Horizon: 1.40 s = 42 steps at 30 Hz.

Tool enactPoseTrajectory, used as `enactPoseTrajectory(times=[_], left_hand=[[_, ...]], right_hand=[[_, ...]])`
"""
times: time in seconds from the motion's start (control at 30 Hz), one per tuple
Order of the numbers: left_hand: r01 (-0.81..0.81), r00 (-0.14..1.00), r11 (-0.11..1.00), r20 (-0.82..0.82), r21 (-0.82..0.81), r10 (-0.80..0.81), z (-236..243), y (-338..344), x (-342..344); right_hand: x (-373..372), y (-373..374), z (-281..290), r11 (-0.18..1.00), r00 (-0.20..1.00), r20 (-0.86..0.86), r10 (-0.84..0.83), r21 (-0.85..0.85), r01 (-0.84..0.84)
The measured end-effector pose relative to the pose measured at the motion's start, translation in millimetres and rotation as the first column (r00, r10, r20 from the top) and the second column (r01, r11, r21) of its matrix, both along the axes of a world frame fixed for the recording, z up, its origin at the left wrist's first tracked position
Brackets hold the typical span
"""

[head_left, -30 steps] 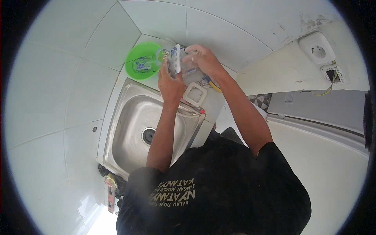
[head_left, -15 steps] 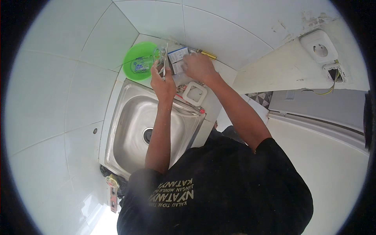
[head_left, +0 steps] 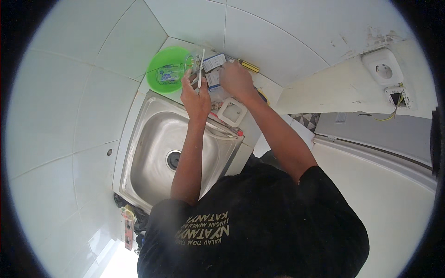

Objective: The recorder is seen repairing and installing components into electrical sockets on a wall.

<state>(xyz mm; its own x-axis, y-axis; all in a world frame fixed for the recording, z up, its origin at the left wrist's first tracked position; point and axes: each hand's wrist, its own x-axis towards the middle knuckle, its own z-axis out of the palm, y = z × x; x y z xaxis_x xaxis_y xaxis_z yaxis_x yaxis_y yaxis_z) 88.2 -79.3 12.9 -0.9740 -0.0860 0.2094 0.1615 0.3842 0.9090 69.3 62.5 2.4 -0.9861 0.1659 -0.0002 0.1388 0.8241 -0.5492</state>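
Observation:
My left hand (head_left: 196, 95) grips a thin white plate (head_left: 201, 65), turned edge-on beside a green bowl (head_left: 162, 55); part of what lies behind the plate is hidden. A glass mug with a blue pattern (head_left: 169, 74) rests in that bowl. My right hand (head_left: 236, 81) is over small blue-and-white boxes (head_left: 213, 62) and a clear plastic wrapping, its fingertips blurred and hidden. A yellow-and-black screwdriver (head_left: 249, 65) lies behind that hand, and a square white frame (head_left: 232, 101) lies between my forearms.
A steel sink (head_left: 148, 143) fills the near counter, with a red-tipped pipe or hose (head_left: 235, 131) along its rim. Tiled walls (head_left: 92, 116) enclose the left and back. A wall socket (head_left: 384, 69) and an open electrical box with wires (head_left: 396, 98) are at the right.
My right hand has moved off the white plate down onto the boxes. My left hand has drawn the plate slightly left, uncovering the boxes and the screwdriver.

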Motion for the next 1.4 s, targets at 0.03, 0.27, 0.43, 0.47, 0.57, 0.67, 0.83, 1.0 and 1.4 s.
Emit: enactPoseTrajectory(times=[0.03,0.27,0.43,0.47,0.57,0.67,0.83,1.0,1.4], left_hand=[[-0.002,1.0,1.0,0.0,-0.003,0.002,-4.0,-2.7,-0.6],[0.017,1.0,0.999,0.009,0.045,-0.017,-7.5,0.4,0.4],[0.048,0.996,0.999,-0.073,-0.018,-0.049,0.3,6.2,-2.0],[0.048,0.998,0.999,-0.033,0.001,-0.048,-0.3,5.6,-2.1],[0.029,0.999,1.0,-0.021,0.001,-0.029,-6.4,0.0,-2.6],[0.04,0.997,0.999,-0.058,-0.01,-0.04,-4.8,3.9,1.4],[0.032,0.999,0.999,-0.02,0.018,-0.032,-3.7,8.3,2.5],[-0.006,0.999,0.999,-0.033,0.04,0.007,-4.4,4.9,3.4],[0.019,0.98,0.902,-0.171,-0.431,-0.102,0.3,3.0,12.5]], right_hand=[[-3.9,-4.0,5.8,0.999,0.997,0.083,-0.009,0.034,0.006],[-12.8,-24.4,12.6,0.977,0.992,0.123,0.002,0.212,-0.029],[-24.3,-27.5,-11.1,0.985,0.995,0.039,-0.096,0.147,0.09],[-24.3,-27.5,-12.8,0.987,0.992,0.026,-0.123,0.103,0.119],[-18.1,-37.3,-1.4,0.991,0.994,0.01,-0.113,0.071,0.112],[-20.6,-35.5,-0.5,0.984,0.987,0.025,-0.157,0.086,0.155],[-20.6,-23.8,-11.8,0.997,0.994,-0.104,-0.032,0.062,0.039],[-10.9,-21.2,4.3,1.0,0.995,-0.096,0.016,-0.02,-0.018],[39.2,9.6,32.5,0.341,0.939,-0.304,-0.163,-0.91,-0.236]])
